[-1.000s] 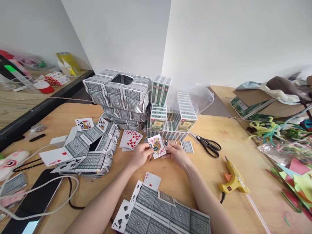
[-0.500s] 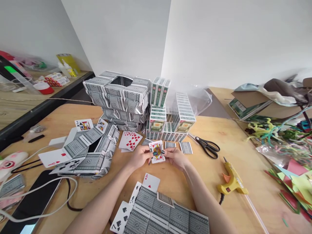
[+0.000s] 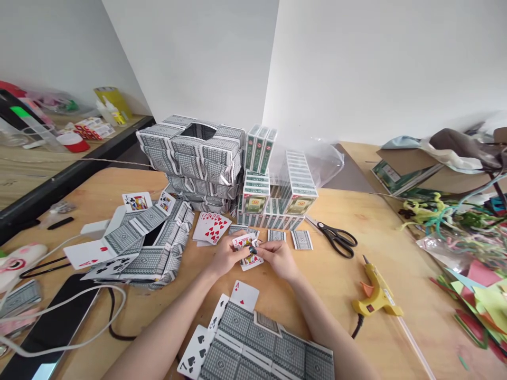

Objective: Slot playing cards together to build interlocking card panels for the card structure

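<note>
Between my hands is a jack of hearts playing card [image 3: 250, 263], face up and tilted. My left hand [image 3: 226, 256] grips its left side, thumb across the face. The fingers of my right hand [image 3: 278, 257] pinch at the card's upper right edge; dark nails cover part of the picture. Just beyond lie several face-down cards [image 3: 302, 240] and a fanned pile of heart cards [image 3: 213, 229]. Nearer me is a panel of joined patterned cards [image 3: 253, 345], with an ace of diamonds [image 3: 244, 296] and a seven of spades [image 3: 193, 352] at its edges.
Boxes built from folded cards [image 3: 194, 153] stand at the back, beside stacked card packs [image 3: 297, 182]. A part-built card box [image 3: 170, 248] sits left. Scissors [image 3: 336, 237] and a yellow glue gun [image 3: 378, 295] lie right. A white cable [image 3: 119, 311] loops across a dark tablet [image 3: 47, 327].
The jack of hearts has tilted and shifted slightly left. My left thumb has moved over its face, and my right fingers have moved a little left along its edge.
</note>
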Demonstrator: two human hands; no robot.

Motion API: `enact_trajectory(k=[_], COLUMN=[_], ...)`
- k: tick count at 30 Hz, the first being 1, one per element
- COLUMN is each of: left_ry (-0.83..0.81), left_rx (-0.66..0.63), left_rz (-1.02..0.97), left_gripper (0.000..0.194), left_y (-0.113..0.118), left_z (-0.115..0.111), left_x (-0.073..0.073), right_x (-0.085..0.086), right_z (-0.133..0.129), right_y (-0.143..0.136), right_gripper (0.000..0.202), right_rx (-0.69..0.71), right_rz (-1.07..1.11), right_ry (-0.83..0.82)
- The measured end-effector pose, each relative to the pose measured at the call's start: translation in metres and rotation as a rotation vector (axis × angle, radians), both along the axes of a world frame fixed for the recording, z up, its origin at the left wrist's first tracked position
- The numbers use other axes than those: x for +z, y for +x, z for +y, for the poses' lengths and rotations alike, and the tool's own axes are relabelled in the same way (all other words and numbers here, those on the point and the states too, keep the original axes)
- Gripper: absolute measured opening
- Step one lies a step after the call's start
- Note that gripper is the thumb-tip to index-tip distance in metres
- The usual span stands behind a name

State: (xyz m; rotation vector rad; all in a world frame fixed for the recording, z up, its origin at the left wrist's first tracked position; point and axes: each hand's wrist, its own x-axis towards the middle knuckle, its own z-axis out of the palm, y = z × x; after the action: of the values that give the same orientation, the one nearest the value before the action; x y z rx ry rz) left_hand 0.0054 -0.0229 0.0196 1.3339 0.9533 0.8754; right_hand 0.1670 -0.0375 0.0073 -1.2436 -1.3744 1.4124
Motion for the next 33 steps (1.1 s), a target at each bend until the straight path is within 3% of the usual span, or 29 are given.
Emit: enact_trajectory(k=[8, 23, 26, 33], left_ry=[0.127, 0.106, 0.091, 0.066], left_rx=[0.214, 0.162, 0.180, 0.115], left_rz=[0.171, 0.162, 0.163, -0.058], left_gripper=[0.020, 0.021, 0.021, 0.030], left_y=[0.014, 0.010, 0.011, 0.009], left_z=[0.000, 0.002, 0.002, 0.001], left_x=[-0.003, -0.003, -0.005, -0.001], right_x=[-0.005, 0.000, 0.000, 0.001], right_z=[-0.002, -0.003, -0.002, 0.005], right_y=[-0.001, -0.003, -0.001, 0.005], right_gripper=[0.034, 0.034, 0.034, 0.030], right_rx=[-0.034, 0.063, 0.055, -0.073], right_rz=[-0.155, -0.089, -0.049, 0.208], right_ry=[0.103, 0.073, 0.046, -0.035])
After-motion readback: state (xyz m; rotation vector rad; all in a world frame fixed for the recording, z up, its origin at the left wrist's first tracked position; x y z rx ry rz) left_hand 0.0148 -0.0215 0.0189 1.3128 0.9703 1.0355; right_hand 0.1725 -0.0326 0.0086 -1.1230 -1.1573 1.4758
